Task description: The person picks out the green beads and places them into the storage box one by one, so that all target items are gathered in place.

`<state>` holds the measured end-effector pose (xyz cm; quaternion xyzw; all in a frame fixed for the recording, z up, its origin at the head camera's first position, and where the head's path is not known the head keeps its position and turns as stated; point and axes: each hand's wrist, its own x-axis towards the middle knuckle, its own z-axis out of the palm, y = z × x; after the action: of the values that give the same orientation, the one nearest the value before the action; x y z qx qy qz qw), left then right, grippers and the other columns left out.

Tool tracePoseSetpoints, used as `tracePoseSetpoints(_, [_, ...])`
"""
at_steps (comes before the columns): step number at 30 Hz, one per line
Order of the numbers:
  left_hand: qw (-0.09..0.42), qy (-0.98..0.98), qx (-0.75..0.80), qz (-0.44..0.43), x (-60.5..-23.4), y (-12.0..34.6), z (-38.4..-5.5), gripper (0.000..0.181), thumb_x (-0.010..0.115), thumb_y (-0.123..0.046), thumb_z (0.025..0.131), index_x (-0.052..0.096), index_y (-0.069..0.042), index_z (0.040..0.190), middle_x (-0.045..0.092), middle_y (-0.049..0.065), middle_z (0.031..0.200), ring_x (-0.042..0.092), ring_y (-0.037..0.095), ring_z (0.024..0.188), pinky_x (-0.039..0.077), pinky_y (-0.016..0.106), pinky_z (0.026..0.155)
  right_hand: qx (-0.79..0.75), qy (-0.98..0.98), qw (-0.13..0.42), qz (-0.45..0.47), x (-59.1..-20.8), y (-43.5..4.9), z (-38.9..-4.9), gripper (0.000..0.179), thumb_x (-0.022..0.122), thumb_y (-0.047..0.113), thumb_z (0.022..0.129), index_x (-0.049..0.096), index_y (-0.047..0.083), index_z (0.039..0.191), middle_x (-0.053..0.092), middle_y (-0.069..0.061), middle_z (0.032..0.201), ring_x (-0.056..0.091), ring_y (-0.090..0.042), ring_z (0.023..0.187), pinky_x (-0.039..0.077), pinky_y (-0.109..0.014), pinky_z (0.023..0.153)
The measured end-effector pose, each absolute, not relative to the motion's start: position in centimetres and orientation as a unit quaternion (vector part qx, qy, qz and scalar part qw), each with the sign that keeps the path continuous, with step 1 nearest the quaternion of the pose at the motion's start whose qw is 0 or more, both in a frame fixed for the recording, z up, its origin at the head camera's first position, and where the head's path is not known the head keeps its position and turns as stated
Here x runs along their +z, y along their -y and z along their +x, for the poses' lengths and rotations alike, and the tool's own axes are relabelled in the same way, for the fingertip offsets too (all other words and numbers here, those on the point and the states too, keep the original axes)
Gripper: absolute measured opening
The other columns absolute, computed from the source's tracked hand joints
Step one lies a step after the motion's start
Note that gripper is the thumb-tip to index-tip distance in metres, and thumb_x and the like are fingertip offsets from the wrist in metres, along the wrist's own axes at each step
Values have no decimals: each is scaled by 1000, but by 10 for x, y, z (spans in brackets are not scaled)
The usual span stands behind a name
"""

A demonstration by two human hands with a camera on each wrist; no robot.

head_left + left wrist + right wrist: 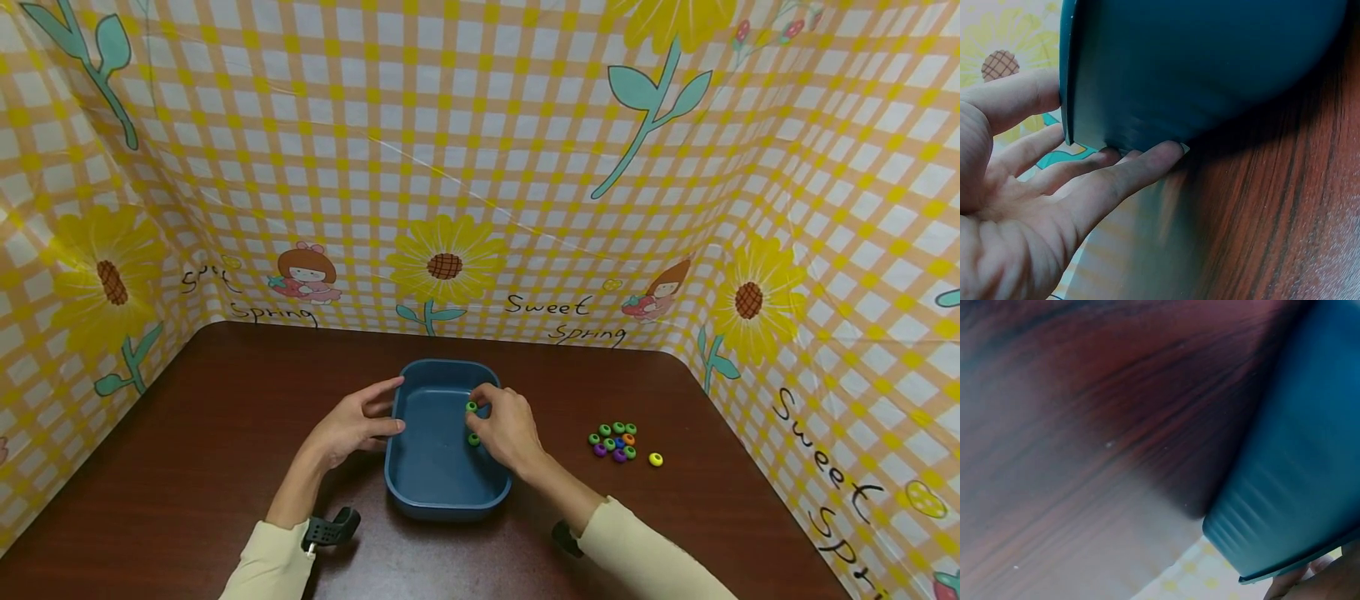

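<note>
Fingers of the right hand (510, 429) pinch one small green bead (472, 407) between thumb and fingertip, above the inside of the blue bin (447, 506), near its right wall. A second green bead (474, 439) shows just below the thumb; whether it lies on the bin floor or is tucked under the hand, I cannot tell.

To handle this well, the pinch should be light but sure, since a smooth round bead can squirt out under too much pressure. Any letting go is best done low, close to the bin floor, so that the bead does not bounce or roll far. The right wrist is best held clear of the rim so as not to nudge the bin.

Fingers of the left hand (341, 429) are spread and touch the bin's left side from outside; light, even contact there should steady it without tipping it.

Farther out, on the counter (225, 442) right of the bin, sits a close cluster of beads (619, 443) in green, purple, blue and orange, with a yellow bead (656, 459) just apart. A patterned cloth (480, 192) surrounds the counter's back and sides.
</note>
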<state>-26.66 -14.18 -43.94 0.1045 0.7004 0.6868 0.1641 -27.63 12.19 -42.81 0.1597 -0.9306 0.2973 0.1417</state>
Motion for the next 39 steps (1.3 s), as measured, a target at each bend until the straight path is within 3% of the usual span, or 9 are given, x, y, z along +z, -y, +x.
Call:
tracePoseSetpoints(8, [162, -704, 684, 102, -439, 141, -266, 79, 70, -6, 95, 28, -12, 161, 42, 30, 154, 63, 44, 121, 58, 54, 91, 285, 936, 137, 157, -431, -122, -276, 16, 76, 18, 87, 75, 13, 102, 75, -3, 95, 60, -17, 85, 47, -31, 68])
tracePoseSetpoints(39, [159, -708, 681, 101, -437, 141, -266, 77, 68, -4, 95, 28, -11, 161, 42, 32, 154, 63, 45, 121, 59, 53, 90, 270, 941, 139, 148, -434, -120, -272, 13, 74, 22, 88, 74, 15, 99, 72, -2, 93, 56, -14, 81, 47, -29, 68])
